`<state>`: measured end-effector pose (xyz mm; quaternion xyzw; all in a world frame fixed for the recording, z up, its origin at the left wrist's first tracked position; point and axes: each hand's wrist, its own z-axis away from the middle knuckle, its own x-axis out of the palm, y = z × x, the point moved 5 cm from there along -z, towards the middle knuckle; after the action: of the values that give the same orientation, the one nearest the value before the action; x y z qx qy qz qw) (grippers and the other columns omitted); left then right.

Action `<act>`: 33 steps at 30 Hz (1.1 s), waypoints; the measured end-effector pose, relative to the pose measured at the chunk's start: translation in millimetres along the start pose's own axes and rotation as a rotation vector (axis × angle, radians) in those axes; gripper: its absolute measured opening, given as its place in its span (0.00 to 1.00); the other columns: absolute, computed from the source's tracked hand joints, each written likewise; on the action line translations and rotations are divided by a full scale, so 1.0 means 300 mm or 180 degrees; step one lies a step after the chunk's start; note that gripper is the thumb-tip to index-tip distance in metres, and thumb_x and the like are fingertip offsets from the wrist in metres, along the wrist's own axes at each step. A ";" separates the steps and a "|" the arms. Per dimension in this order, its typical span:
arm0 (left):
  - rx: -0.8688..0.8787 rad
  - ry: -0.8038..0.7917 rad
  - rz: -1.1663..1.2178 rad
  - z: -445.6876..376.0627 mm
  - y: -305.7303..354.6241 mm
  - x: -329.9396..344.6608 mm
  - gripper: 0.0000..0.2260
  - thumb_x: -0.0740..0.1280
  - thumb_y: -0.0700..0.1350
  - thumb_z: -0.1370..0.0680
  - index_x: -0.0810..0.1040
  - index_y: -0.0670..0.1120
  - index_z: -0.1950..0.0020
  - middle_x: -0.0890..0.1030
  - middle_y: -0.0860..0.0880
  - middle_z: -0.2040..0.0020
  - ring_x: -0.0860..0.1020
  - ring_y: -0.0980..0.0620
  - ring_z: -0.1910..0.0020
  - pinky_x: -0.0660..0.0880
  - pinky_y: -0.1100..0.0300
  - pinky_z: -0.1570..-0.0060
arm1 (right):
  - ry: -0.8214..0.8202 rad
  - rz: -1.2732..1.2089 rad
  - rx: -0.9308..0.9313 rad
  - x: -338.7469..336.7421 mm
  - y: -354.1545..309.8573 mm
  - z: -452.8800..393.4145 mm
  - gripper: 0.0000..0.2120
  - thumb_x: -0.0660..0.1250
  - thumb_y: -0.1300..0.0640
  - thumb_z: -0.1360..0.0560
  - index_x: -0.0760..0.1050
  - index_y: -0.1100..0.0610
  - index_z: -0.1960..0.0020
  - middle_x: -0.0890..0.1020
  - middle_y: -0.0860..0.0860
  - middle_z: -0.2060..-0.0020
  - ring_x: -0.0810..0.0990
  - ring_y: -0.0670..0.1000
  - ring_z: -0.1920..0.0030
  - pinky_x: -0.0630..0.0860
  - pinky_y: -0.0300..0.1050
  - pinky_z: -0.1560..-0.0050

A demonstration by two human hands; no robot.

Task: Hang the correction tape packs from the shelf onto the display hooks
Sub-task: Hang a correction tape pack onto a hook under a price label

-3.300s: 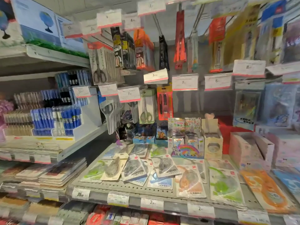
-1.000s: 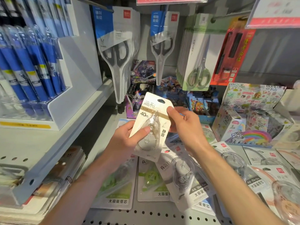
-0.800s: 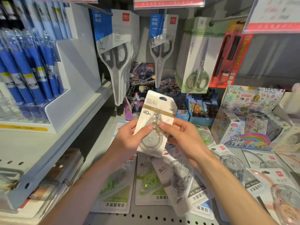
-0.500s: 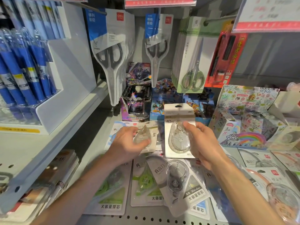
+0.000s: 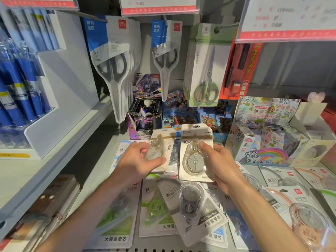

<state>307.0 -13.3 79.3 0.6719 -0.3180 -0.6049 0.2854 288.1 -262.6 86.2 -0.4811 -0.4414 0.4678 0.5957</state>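
Each hand's grip pinches one correction tape pack above the shelf [image 5: 112, 179], left hand [image 5: 135, 164] on the blurred pack [image 5: 161, 151], right hand [image 5: 221, 164] on the upright pack [image 5: 195, 151], whose punched hole should stay uncovered for the hook [image 5: 225, 27].

Two cream card-backed correction tape packs with clear teardrop blisters, right pack [image 5: 195, 153] upright and facing the camera, left pack [image 5: 161, 151] tilted and blurred, both raised above further packs [image 5: 190, 210] lying flat on the near shelf [image 5: 101, 179]
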 end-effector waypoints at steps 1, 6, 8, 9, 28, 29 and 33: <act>0.0109 0.0030 0.0133 0.009 0.015 -0.010 0.31 0.71 0.73 0.42 0.75 0.60 0.44 0.73 0.61 0.51 0.75 0.62 0.54 0.69 0.64 0.55 | -0.0025 -0.0010 0.0054 0.009 -0.005 0.006 0.19 0.68 0.50 0.18 0.78 0.61 0.33 0.87 0.55 0.42 0.83 0.50 0.47 0.76 0.44 0.52; 0.0524 0.0194 0.0510 0.063 0.098 -0.025 0.26 0.75 0.70 0.41 0.74 0.70 0.45 0.74 0.68 0.44 0.73 0.71 0.44 0.69 0.72 0.51 | -0.0322 -0.0225 0.0160 0.076 -0.037 0.038 0.20 0.69 0.48 0.18 0.74 0.59 0.34 0.85 0.58 0.41 0.86 0.51 0.45 0.81 0.46 0.46; 0.0716 0.0243 0.0438 0.090 0.132 -0.021 0.30 0.75 0.69 0.41 0.75 0.67 0.40 0.73 0.70 0.44 0.71 0.70 0.41 0.68 0.75 0.47 | -0.0530 -0.0321 0.0209 0.105 -0.043 0.059 0.30 0.72 0.44 0.21 0.71 0.60 0.26 0.85 0.58 0.39 0.86 0.56 0.41 0.80 0.58 0.36; 0.0823 0.0262 0.0403 0.101 0.146 -0.019 0.33 0.75 0.69 0.40 0.76 0.64 0.37 0.72 0.69 0.42 0.70 0.69 0.38 0.68 0.74 0.44 | -0.0593 -0.0266 0.0184 0.116 -0.047 0.071 0.34 0.74 0.44 0.24 0.69 0.60 0.24 0.85 0.57 0.38 0.86 0.55 0.40 0.81 0.58 0.36; -0.0038 -0.0489 0.2619 0.251 0.243 0.050 0.18 0.77 0.35 0.28 0.79 0.44 0.41 0.89 0.45 0.53 0.88 0.49 0.60 0.82 0.62 0.65 | -0.0470 -0.0541 -0.0558 -0.147 -0.082 0.307 0.19 0.70 0.70 0.23 0.77 0.62 0.33 0.87 0.59 0.42 0.85 0.62 0.40 0.81 0.58 0.38; 0.0030 -0.0491 0.2637 0.264 0.264 0.058 0.19 0.78 0.37 0.30 0.78 0.44 0.42 0.89 0.45 0.53 0.88 0.49 0.60 0.82 0.62 0.65 | -0.0391 -0.0468 -0.0659 -0.190 -0.085 0.321 0.19 0.71 0.68 0.24 0.78 0.61 0.34 0.87 0.59 0.42 0.85 0.62 0.39 0.80 0.58 0.37; 0.0226 -0.0527 0.2716 0.330 0.368 0.118 0.25 0.78 0.44 0.36 0.77 0.48 0.41 0.89 0.47 0.50 0.89 0.47 0.56 0.83 0.61 0.64 | -0.0137 -0.0290 -0.1025 -0.375 -0.101 0.387 0.21 0.79 0.61 0.30 0.82 0.55 0.38 0.88 0.56 0.44 0.87 0.57 0.42 0.83 0.46 0.44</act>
<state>201.7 -110.8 131.3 0.4390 -0.6095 -0.4734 0.4600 159.4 -357.5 124.6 -0.5397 -0.5446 0.3738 0.5219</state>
